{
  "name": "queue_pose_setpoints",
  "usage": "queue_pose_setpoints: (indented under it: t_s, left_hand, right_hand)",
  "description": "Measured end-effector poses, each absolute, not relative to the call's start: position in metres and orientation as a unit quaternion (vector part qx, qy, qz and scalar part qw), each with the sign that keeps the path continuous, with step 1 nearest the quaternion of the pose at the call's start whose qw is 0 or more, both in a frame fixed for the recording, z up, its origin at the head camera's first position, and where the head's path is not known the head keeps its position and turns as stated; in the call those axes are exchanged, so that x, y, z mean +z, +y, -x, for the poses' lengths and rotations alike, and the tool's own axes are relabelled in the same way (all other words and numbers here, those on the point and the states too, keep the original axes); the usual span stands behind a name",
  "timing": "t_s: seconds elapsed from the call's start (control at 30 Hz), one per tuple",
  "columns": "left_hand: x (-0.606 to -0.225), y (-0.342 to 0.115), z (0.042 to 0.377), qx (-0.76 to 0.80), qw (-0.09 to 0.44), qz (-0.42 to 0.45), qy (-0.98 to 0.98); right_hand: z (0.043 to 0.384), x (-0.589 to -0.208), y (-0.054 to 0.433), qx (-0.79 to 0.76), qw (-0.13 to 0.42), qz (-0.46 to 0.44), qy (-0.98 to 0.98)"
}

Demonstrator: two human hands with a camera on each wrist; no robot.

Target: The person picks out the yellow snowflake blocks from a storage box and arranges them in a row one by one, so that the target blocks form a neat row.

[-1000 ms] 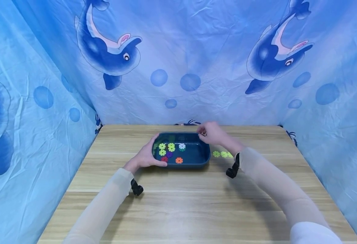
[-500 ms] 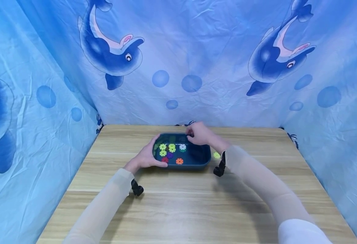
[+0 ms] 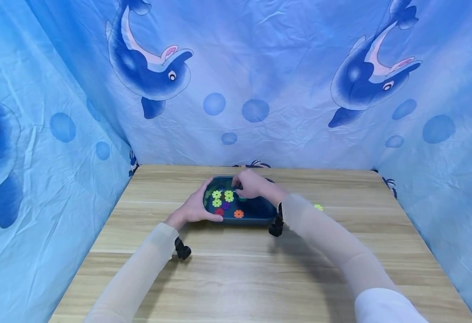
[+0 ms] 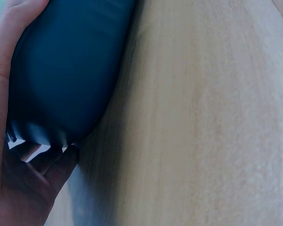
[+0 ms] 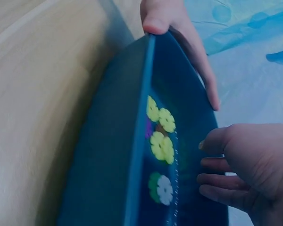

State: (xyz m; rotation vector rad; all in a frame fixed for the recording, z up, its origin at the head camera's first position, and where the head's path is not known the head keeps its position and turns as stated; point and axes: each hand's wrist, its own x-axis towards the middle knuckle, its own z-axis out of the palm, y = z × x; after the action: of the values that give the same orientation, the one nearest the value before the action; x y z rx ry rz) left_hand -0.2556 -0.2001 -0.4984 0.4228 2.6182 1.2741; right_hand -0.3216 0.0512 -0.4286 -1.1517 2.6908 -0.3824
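Observation:
A dark blue plastic tray stands on the wooden table. My left hand grips its left end, thumb over the front rim and fingers around the outer wall; the left wrist view shows those fingers against the underside edge. Inside the tray lie flower-shaped plastic discs: several yellow-green ones, an orange one, a red one, a purple one, plus a white disc over a green one. My right hand hovers above the tray, fingers loosely bent; nothing shows between them.
On the table right of the tray, a yellow-green disc peeks out behind the right forearm, which hides the area around it. A blue dolphin-print curtain hangs along the table's back edge and sides.
From the tray's back right corner, my right hand has moved left and come over its middle. My left hand keeps its grip. The forearm now covers most of the yellow-green discs on the table.

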Motion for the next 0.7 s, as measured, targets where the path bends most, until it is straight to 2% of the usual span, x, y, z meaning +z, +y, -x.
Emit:
queue_pose_setpoints:
  t_s: [0.37,0.7]
  left_hand:
    - [-0.497,-0.200,0.256,0.429,0.104,-0.149,0.885]
    - [-0.498,-0.200,0.255,0.429,0.104,-0.146,0.885]
  right_hand:
    - [0.319,-0.452,0.028,-0.069,0.173,0.375,0.908]
    - [0.318,-0.461,0.027,-0.072,0.149,0.383,0.909]
